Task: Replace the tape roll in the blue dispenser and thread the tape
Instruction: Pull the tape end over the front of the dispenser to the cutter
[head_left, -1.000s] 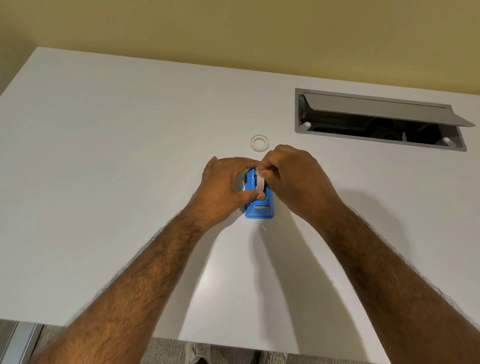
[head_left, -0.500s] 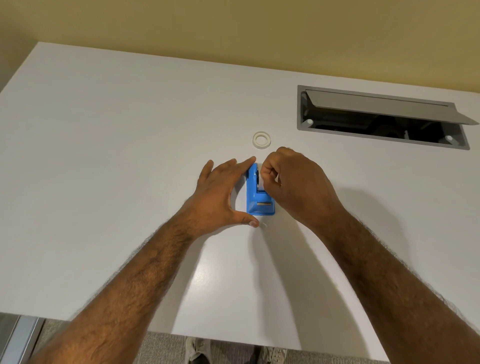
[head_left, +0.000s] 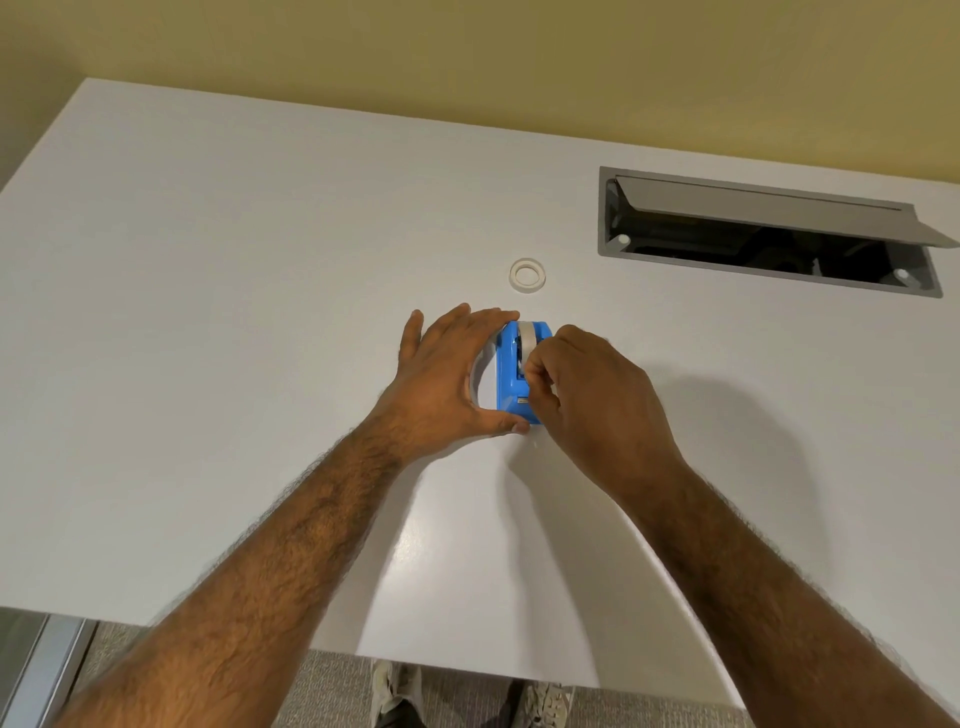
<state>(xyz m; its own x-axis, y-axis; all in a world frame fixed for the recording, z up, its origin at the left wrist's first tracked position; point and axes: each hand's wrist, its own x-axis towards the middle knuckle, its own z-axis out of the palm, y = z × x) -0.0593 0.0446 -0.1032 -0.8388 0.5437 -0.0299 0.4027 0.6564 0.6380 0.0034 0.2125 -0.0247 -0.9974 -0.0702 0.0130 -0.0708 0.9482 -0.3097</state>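
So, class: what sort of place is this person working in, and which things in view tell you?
Probably an office or meeting room: a large white desk with a built-in cable hatch, its lid open, a plain yellow wall and grey carpet underfoot.

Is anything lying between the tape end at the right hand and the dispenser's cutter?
Nothing visible does. The right hand pinches the tape over the blue dispenser, close to its cutter end; its fingers hide the last stretch. The spare ring lies apart, behind.

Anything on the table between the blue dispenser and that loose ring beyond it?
No. In the head view, only bare white table separates the blue dispenser from the loose ring.
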